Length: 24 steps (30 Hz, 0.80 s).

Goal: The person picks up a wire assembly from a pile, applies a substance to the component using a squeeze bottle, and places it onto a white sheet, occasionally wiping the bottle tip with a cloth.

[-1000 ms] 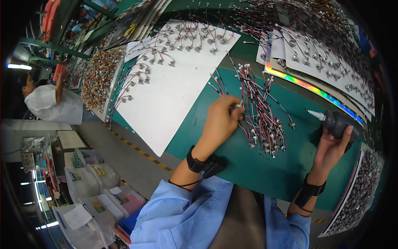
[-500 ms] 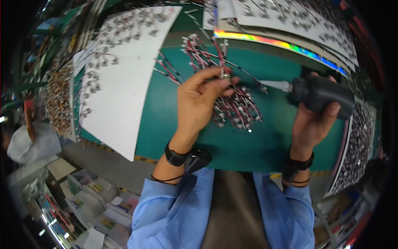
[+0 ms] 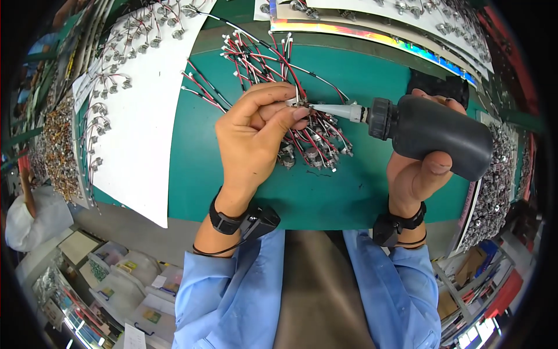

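My left hand [image 3: 256,131] is closed in a pinch on a small metal part with red, black and white wires [image 3: 298,93]. My right hand [image 3: 418,168] wraps round a dark squeeze bottle [image 3: 439,131], tilted onto its side. Its pale tapered nozzle [image 3: 337,109] points left, and the tip meets the small part at my left fingertips; whether anything flows out is too small to tell. Beneath and behind my left hand lies a heap of wired metal parts [image 3: 317,148] on the green mat [image 3: 232,200], their white connectors fanning away from me.
A white board [image 3: 142,151] at the left carries rows of wired parts. More white boards with parts [image 3: 383,7] lie at the back, edged by a shiny rainbow strip [image 3: 337,28]. A tray of small metal parts [image 3: 491,198] stands at the right. A person [image 3: 35,218] is at the far left.
My right hand has brought the bottle left, so its nozzle tip now reaches the part in my left hand. My left hand keeps its pinch. The whole view has shifted slightly.
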Each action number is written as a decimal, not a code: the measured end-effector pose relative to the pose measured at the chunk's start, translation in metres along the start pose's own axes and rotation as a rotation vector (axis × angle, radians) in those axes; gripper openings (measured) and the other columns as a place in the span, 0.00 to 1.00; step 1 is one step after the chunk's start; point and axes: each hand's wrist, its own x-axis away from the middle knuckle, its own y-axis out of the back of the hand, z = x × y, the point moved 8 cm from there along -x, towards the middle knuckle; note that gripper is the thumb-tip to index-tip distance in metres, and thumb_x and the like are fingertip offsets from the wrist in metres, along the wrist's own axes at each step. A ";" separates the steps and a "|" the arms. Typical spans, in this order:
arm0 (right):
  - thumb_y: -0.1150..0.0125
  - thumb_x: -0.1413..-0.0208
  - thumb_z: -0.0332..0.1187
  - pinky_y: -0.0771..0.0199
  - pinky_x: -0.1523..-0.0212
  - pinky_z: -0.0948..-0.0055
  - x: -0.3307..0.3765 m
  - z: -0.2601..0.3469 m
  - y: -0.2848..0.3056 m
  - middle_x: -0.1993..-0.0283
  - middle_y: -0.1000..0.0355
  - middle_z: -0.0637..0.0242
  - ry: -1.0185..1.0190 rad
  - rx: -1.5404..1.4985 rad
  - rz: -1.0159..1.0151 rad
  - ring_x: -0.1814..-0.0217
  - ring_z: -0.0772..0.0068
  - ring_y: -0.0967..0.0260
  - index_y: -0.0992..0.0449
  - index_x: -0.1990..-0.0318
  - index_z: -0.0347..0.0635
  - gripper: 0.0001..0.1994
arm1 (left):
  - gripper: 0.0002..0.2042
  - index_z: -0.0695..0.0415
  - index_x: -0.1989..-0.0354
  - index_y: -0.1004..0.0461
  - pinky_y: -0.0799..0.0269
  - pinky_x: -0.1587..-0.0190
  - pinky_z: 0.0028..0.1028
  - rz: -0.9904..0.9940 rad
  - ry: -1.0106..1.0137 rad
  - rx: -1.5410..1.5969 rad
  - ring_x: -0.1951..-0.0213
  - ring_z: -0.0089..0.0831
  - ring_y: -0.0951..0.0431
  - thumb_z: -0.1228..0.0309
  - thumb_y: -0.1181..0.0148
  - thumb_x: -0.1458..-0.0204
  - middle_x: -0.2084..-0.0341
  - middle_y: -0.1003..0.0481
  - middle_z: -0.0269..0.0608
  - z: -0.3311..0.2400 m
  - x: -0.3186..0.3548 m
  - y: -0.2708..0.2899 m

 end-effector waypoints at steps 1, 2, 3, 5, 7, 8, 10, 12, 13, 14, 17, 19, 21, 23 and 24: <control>0.41 0.58 0.53 0.41 0.46 0.62 0.000 0.001 -0.001 0.52 0.39 0.57 0.012 0.000 0.005 0.49 0.56 0.39 0.44 0.47 0.34 0.37 | 0.07 0.73 0.66 0.33 0.24 0.65 0.24 0.002 0.000 -0.001 0.66 0.32 0.25 0.88 0.50 0.56 0.63 0.33 0.47 0.000 0.000 0.000; 0.41 0.58 0.53 0.41 0.46 0.62 0.000 0.002 -0.003 0.52 0.39 0.57 0.011 0.001 0.005 0.49 0.56 0.39 0.44 0.47 0.34 0.37 | 0.07 0.73 0.66 0.33 0.24 0.65 0.24 0.002 0.001 0.001 0.66 0.32 0.25 0.88 0.50 0.56 0.63 0.33 0.47 0.000 0.000 -0.001; 0.41 0.59 0.53 0.40 0.47 0.62 0.000 0.002 -0.004 0.52 0.39 0.57 0.008 0.010 0.000 0.49 0.56 0.38 0.44 0.47 0.34 0.37 | 0.08 0.73 0.66 0.32 0.24 0.65 0.24 0.005 -0.001 0.003 0.66 0.32 0.25 0.88 0.50 0.56 0.63 0.33 0.47 0.000 0.000 -0.001; 0.40 0.60 0.53 0.39 0.48 0.63 0.000 0.003 -0.005 0.53 0.38 0.57 0.004 0.028 -0.010 0.50 0.56 0.38 0.44 0.48 0.34 0.37 | 0.08 0.73 0.66 0.32 0.24 0.64 0.23 0.012 -0.004 0.006 0.66 0.32 0.25 0.88 0.50 0.56 0.62 0.33 0.46 -0.001 0.001 -0.002; 0.40 0.60 0.53 0.38 0.48 0.63 0.001 0.003 -0.007 0.53 0.38 0.57 0.009 0.040 0.005 0.50 0.56 0.37 0.44 0.48 0.34 0.37 | 0.08 0.73 0.66 0.32 0.24 0.64 0.23 0.018 -0.006 0.000 0.65 0.32 0.25 0.88 0.50 0.56 0.62 0.33 0.46 -0.002 0.000 -0.003; 0.39 0.60 0.52 0.37 0.49 0.63 0.001 0.003 -0.008 0.53 0.38 0.57 0.016 0.051 0.020 0.50 0.56 0.37 0.44 0.48 0.34 0.37 | 0.08 0.73 0.66 0.32 0.24 0.64 0.23 0.024 -0.008 -0.007 0.65 0.32 0.25 0.88 0.50 0.56 0.62 0.33 0.47 -0.002 0.000 -0.003; 0.39 0.60 0.52 0.36 0.50 0.63 0.001 0.003 -0.009 0.54 0.38 0.56 0.021 0.063 0.036 0.50 0.56 0.37 0.44 0.48 0.34 0.37 | 0.08 0.73 0.65 0.32 0.24 0.64 0.23 0.029 -0.010 -0.014 0.65 0.32 0.25 0.88 0.50 0.57 0.62 0.33 0.47 -0.002 0.001 -0.003; 0.39 0.60 0.52 0.35 0.51 0.63 0.000 0.003 -0.010 0.54 0.38 0.56 0.033 0.063 0.043 0.51 0.55 0.37 0.44 0.48 0.34 0.37 | 0.08 0.73 0.66 0.32 0.25 0.64 0.23 0.034 -0.018 -0.003 0.65 0.32 0.25 0.88 0.50 0.57 0.62 0.33 0.47 -0.002 0.000 -0.004; 0.39 0.60 0.52 0.35 0.51 0.63 0.000 0.003 -0.011 0.54 0.37 0.55 0.039 0.063 0.047 0.51 0.55 0.37 0.44 0.48 0.34 0.37 | 0.08 0.73 0.66 0.32 0.25 0.64 0.22 0.036 -0.022 0.003 0.65 0.32 0.25 0.88 0.50 0.57 0.63 0.33 0.47 -0.002 0.000 -0.004; 0.39 0.60 0.52 0.35 0.51 0.63 0.000 0.003 -0.011 0.54 0.37 0.55 0.039 0.065 0.047 0.51 0.55 0.37 0.44 0.48 0.34 0.37 | 0.08 0.73 0.66 0.32 0.25 0.64 0.22 0.037 -0.021 0.004 0.65 0.32 0.25 0.88 0.50 0.57 0.63 0.33 0.47 -0.002 0.000 -0.004; 0.38 0.61 0.52 0.34 0.52 0.63 0.001 0.004 -0.009 0.54 0.37 0.55 0.034 0.089 0.037 0.51 0.55 0.36 0.44 0.48 0.35 0.38 | 0.08 0.73 0.66 0.32 0.25 0.65 0.22 0.036 -0.027 -0.001 0.65 0.32 0.25 0.88 0.50 0.57 0.63 0.33 0.47 -0.002 0.000 -0.004; 0.38 0.62 0.52 0.34 0.52 0.63 0.001 0.004 -0.009 0.54 0.37 0.55 0.036 0.098 0.037 0.52 0.55 0.36 0.44 0.48 0.35 0.38 | 0.08 0.73 0.66 0.32 0.25 0.65 0.22 0.037 -0.028 -0.003 0.65 0.32 0.25 0.88 0.50 0.57 0.63 0.33 0.47 -0.002 0.000 -0.004; 0.38 0.62 0.53 0.34 0.52 0.63 0.002 0.004 -0.010 0.54 0.37 0.54 0.042 0.113 0.038 0.52 0.55 0.36 0.44 0.48 0.34 0.39 | 0.08 0.73 0.66 0.32 0.25 0.65 0.21 0.040 -0.033 -0.010 0.66 0.32 0.25 0.88 0.50 0.57 0.63 0.33 0.47 -0.003 0.000 -0.004; 0.38 0.62 0.53 0.34 0.52 0.63 0.002 0.004 -0.009 0.54 0.37 0.54 0.052 0.116 0.030 0.52 0.55 0.36 0.44 0.48 0.35 0.39 | 0.08 0.73 0.66 0.32 0.25 0.65 0.21 0.043 -0.032 -0.021 0.66 0.32 0.25 0.88 0.50 0.57 0.63 0.33 0.47 -0.003 0.000 -0.003; 0.38 0.62 0.53 0.34 0.52 0.63 0.002 0.005 -0.009 0.54 0.37 0.54 0.064 0.117 0.022 0.52 0.55 0.36 0.44 0.48 0.35 0.39 | 0.08 0.73 0.66 0.32 0.25 0.66 0.21 0.045 -0.032 -0.032 0.66 0.32 0.25 0.88 0.50 0.57 0.62 0.33 0.47 -0.003 0.000 -0.003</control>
